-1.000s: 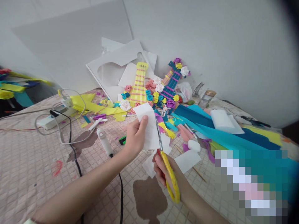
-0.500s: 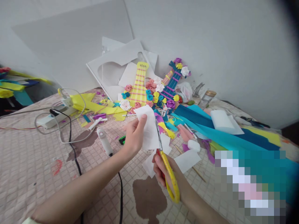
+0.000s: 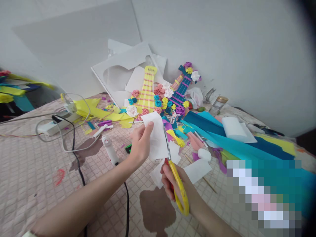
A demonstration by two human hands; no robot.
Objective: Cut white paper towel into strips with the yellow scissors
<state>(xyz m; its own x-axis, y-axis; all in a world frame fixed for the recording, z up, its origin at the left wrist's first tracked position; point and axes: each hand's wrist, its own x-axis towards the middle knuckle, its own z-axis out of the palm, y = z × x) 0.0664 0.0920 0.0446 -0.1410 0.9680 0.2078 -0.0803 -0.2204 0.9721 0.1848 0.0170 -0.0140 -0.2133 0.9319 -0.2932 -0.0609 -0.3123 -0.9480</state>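
My left hand (image 3: 141, 144) pinches a white sheet of paper (image 3: 157, 135) and holds it up above the tiled floor. My right hand (image 3: 176, 184) grips yellow-handled scissors (image 3: 178, 188), whose blades (image 3: 167, 144) run along the sheet's right edge. More white paper pieces (image 3: 197, 169) lie on the floor just under both hands.
A white glue gun (image 3: 110, 149) with a black cord (image 3: 80, 171) lies to the left, near a power strip (image 3: 53, 127). Two paper guitars with paper flowers (image 3: 148, 93) lean against the wall. Teal and yellow paper strips (image 3: 237, 141), a white roll (image 3: 234, 129) and a jar (image 3: 218, 103) lie right.
Almost nothing differs: both hands, the sheet and the scissors have drifted very slightly left and up in view, and the grips are unchanged.
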